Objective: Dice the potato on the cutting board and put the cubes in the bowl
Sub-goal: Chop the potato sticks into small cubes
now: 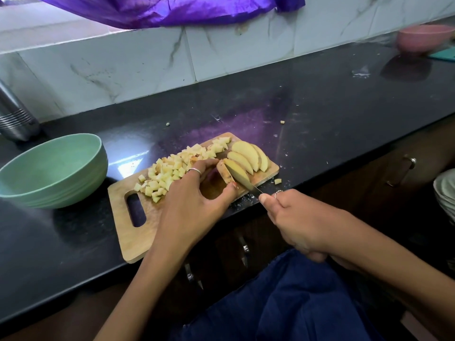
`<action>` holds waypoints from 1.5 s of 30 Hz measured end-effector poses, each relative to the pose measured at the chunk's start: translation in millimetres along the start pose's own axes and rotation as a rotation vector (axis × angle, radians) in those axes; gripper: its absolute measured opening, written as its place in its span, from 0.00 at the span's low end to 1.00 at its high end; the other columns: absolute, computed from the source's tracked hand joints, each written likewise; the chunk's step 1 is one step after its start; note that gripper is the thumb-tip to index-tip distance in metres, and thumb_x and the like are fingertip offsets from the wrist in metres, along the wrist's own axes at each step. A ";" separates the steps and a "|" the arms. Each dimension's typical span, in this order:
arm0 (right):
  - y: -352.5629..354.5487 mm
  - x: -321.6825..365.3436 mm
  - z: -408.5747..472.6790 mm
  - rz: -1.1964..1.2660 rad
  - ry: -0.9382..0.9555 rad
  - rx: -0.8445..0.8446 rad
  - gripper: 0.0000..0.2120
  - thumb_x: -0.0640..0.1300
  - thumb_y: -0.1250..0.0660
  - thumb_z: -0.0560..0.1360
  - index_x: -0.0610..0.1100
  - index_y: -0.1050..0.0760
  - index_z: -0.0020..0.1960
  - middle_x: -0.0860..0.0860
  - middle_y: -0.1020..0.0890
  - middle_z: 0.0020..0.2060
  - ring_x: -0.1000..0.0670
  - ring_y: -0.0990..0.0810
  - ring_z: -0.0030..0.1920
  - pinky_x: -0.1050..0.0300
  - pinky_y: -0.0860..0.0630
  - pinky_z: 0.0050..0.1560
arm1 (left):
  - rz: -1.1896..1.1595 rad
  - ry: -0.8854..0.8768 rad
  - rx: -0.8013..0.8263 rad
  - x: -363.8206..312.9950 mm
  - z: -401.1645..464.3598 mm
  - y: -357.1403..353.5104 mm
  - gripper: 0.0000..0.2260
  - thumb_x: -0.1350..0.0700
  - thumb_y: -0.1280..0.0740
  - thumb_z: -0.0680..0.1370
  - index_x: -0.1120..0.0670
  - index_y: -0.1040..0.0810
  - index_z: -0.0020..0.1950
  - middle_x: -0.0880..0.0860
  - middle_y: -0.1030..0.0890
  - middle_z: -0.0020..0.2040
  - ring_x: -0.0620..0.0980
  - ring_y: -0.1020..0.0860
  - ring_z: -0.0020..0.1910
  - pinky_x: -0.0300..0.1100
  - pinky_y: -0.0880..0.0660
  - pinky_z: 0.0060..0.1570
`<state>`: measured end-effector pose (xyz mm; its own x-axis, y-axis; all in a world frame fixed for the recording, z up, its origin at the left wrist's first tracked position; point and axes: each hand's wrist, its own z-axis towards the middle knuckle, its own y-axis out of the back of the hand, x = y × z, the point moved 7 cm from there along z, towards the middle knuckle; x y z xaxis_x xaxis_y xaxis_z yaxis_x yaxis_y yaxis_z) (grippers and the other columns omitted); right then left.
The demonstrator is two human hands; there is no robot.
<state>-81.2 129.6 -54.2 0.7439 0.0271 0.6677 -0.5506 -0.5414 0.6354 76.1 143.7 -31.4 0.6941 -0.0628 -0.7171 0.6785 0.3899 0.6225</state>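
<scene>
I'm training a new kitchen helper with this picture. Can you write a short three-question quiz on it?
1. True or false: the green bowl already holds potato cubes.
2. Which hand grips the knife? A) left B) right
3. What lies right of the blade on the cutting board?

Key: 1. False, none show in it. 2. B, the right hand; the left hand steadies a potato slice. 3. Uncut potato slices.

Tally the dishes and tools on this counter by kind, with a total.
Bowls: 2, green bowl and pink bowl
Cutting boards: 1, wooden cutting board
Knives: 1, knife
Total: 4
</scene>
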 end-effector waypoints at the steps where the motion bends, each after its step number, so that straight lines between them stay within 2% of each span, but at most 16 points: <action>1: 1.4 1.2 -2.2 -0.038 0.019 -0.014 0.20 0.54 0.52 0.82 0.48 0.39 0.34 0.50 0.32 0.22 0.53 0.34 0.20 0.62 0.38 0.23 | 0.013 -0.012 0.004 -1.6 -0.4 -0.4 0.20 0.47 0.30 0.72 0.45 0.26 0.63 0.37 0.21 0.54 0.32 0.25 0.55 0.29 0.29 0.55; 4: 6.0 6.9 -9.0 -0.120 0.076 -0.081 0.19 0.50 0.52 0.83 0.52 0.43 0.32 0.52 0.34 0.29 0.56 0.34 0.29 0.62 0.39 0.29 | 0.060 -0.036 0.005 -5.0 -0.8 -1.6 0.23 0.42 0.34 0.69 0.42 0.26 0.65 0.36 0.21 0.54 0.31 0.25 0.54 0.24 0.31 0.52; 7: 2.9 9.1 -6.7 -0.135 0.078 -0.109 0.19 0.49 0.52 0.83 0.54 0.46 0.32 0.53 0.35 0.30 0.56 0.35 0.29 0.62 0.40 0.29 | 0.054 -0.016 -0.004 -2.4 -0.1 -2.6 0.24 0.42 0.33 0.69 0.42 0.25 0.64 0.37 0.20 0.52 0.30 0.25 0.53 0.22 0.31 0.51; 11: 0.1 17.2 2.0 -0.146 0.047 -0.122 0.18 0.50 0.51 0.82 0.51 0.42 0.34 0.51 0.34 0.32 0.54 0.33 0.30 0.60 0.39 0.27 | 0.035 -0.003 0.002 0.8 -0.5 -2.1 0.23 0.45 0.29 0.71 0.44 0.25 0.65 0.38 0.20 0.53 0.31 0.24 0.52 0.22 0.31 0.50; 12: 0.4 19.9 4.0 -0.150 0.026 -0.111 0.16 0.50 0.51 0.82 0.49 0.39 0.36 0.51 0.33 0.33 0.54 0.32 0.30 0.60 0.39 0.27 | 0.033 -0.005 0.009 0.2 -0.6 -2.7 0.24 0.43 0.30 0.70 0.44 0.25 0.65 0.38 0.20 0.53 0.32 0.24 0.52 0.23 0.30 0.50; 14: -0.5 24.8 7.6 -0.155 -0.013 -0.083 0.11 0.49 0.49 0.82 0.46 0.31 0.50 0.49 0.31 0.38 0.53 0.32 0.32 0.60 0.39 0.27 | 0.018 0.003 0.019 0.1 -0.2 -3.8 0.26 0.41 0.32 0.67 0.44 0.25 0.65 0.38 0.20 0.53 0.32 0.24 0.53 0.26 0.30 0.51; 15: -0.8 26.7 8.6 -0.171 -0.032 -0.074 0.11 0.48 0.48 0.82 0.45 0.31 0.59 0.48 0.31 0.41 0.53 0.32 0.33 0.60 0.39 0.27 | 0.006 0.011 0.020 0.8 0.5 -4.1 0.27 0.41 0.33 0.67 0.44 0.25 0.65 0.39 0.19 0.53 0.32 0.24 0.52 0.28 0.29 0.52; 17: -2.3 29.8 9.2 -0.236 -0.059 -0.077 0.15 0.49 0.46 0.81 0.43 0.35 0.64 0.46 0.32 0.45 0.52 0.31 0.35 0.59 0.38 0.28 | -0.019 0.021 0.021 1.8 0.9 -4.0 0.26 0.42 0.33 0.66 0.44 0.24 0.64 0.39 0.19 0.52 0.33 0.23 0.52 0.31 0.28 0.53; 21: -5.0 30.9 4.5 -0.394 -0.071 -0.148 0.14 0.45 0.42 0.80 0.42 0.33 0.63 0.47 0.36 0.37 0.47 0.29 0.43 0.56 0.31 0.37 | -0.042 0.027 0.019 1.3 1.5 -3.5 0.24 0.44 0.30 0.68 0.47 0.23 0.63 0.40 0.19 0.52 0.34 0.23 0.54 0.32 0.28 0.55; 25: -2.4 35.3 -8.7 -0.612 0.046 -0.333 0.12 0.42 0.47 0.82 0.42 0.35 0.64 0.45 0.24 0.51 0.45 0.24 0.47 0.53 0.32 0.35 | 0.006 0.067 -0.002 4.4 -0.1 0.7 0.19 0.49 0.30 0.70 0.49 0.23 0.60 0.39 0.20 0.50 0.34 0.23 0.51 0.22 0.33 0.48; 29: 10.3 34.4 -5.8 -0.697 0.105 -0.444 0.12 0.44 0.48 0.82 0.42 0.33 0.63 0.45 0.23 0.52 0.43 0.22 0.51 0.54 0.33 0.37 | 0.092 0.075 0.037 3.5 -5.3 4.0 0.18 0.47 0.30 0.71 0.49 0.24 0.59 0.44 0.19 0.52 0.41 0.23 0.53 0.36 0.27 0.53; 33: 18.8 24.4 9.8 -0.496 0.073 -0.268 0.11 0.50 0.48 0.82 0.45 0.32 0.53 0.50 0.33 0.38 0.48 0.30 0.40 0.54 0.34 0.40 | 0.207 0.057 0.083 2.0 -11.6 5.1 0.22 0.44 0.31 0.72 0.47 0.27 0.65 0.47 0.21 0.56 0.44 0.24 0.55 0.43 0.26 0.56; 35: 21.3 19.2 12.8 -0.362 0.068 -0.189 0.12 0.51 0.50 0.82 0.46 0.36 0.44 0.50 0.34 0.35 0.50 0.32 0.36 0.55 0.34 0.36 | 0.218 0.040 0.110 1.7 -12.2 4.1 0.23 0.43 0.31 0.72 0.44 0.28 0.66 0.45 0.22 0.58 0.43 0.25 0.57 0.40 0.27 0.57; 37: 21.0 15.6 7.8 -0.234 0.101 -0.155 0.17 0.50 0.52 0.83 0.48 0.39 0.37 0.49 0.32 0.34 0.51 0.32 0.32 0.57 0.36 0.31 | 0.225 0.009 0.113 -1.3 -11.8 4.0 0.21 0.45 0.30 0.73 0.43 0.26 0.66 0.44 0.23 0.63 0.42 0.27 0.63 0.42 0.31 0.64; 41: 5.8 -0.4 -11.0 -0.062 0.119 -0.176 0.21 0.55 0.53 0.81 0.46 0.32 0.38 0.50 0.28 0.32 0.53 0.29 0.32 0.57 0.34 0.33 | 0.296 -0.007 0.048 -3.7 -13.6 1.8 0.20 0.43 0.32 0.74 0.44 0.25 0.65 0.43 0.27 0.67 0.42 0.32 0.67 0.46 0.36 0.69; 45: -8.0 -5.1 -15.9 -0.017 0.157 -0.261 0.20 0.54 0.54 0.81 0.47 0.35 0.35 0.53 0.28 0.30 0.57 0.29 0.29 0.64 0.35 0.30 | 0.330 0.015 -0.027 -4.3 -16.2 -2.6 0.21 0.43 0.33 0.74 0.46 0.26 0.66 0.45 0.27 0.68 0.44 0.31 0.67 0.49 0.33 0.68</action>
<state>-86.6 147.1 -56.5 0.6973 0.1750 0.6951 -0.6326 -0.3058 0.7116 67.4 157.9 -35.0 0.8719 0.0845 -0.4824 0.4105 0.4112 0.8139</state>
